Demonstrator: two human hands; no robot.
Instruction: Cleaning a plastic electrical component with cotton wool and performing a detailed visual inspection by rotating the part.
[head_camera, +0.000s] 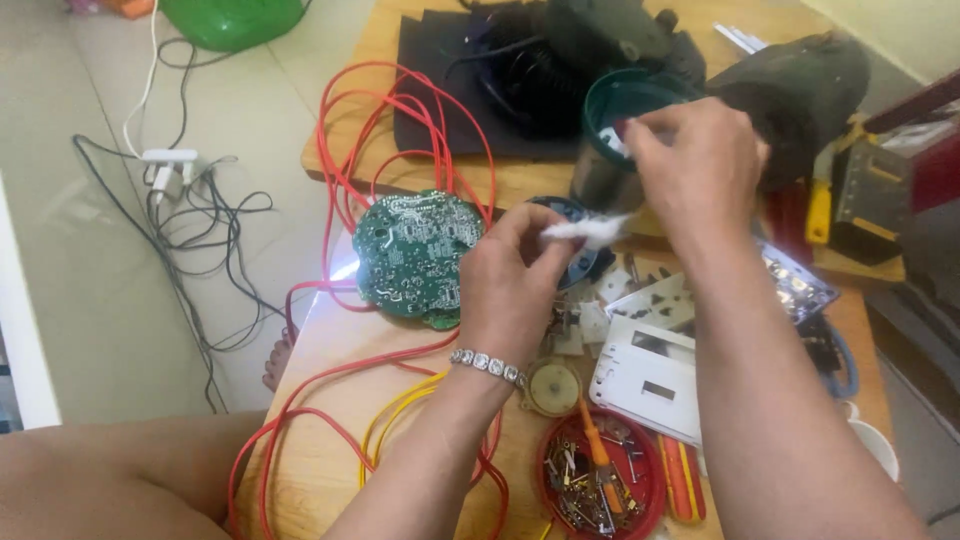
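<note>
Presently, item one: my left hand (515, 275), fingers pinched shut on a white wad of cotton (590, 231), held above the wooden table (330, 440). Item two: my right hand (695, 165), fingers closed over the rim of a dark green cup-shaped housing (620, 120), just above the wad. Item three: round green circuit board (415, 255), left of my left hand, among red wires (400, 110). Item four: red dish of screws (595, 480), near my wrists; white plastic panel (650, 380) beside it.
</note>
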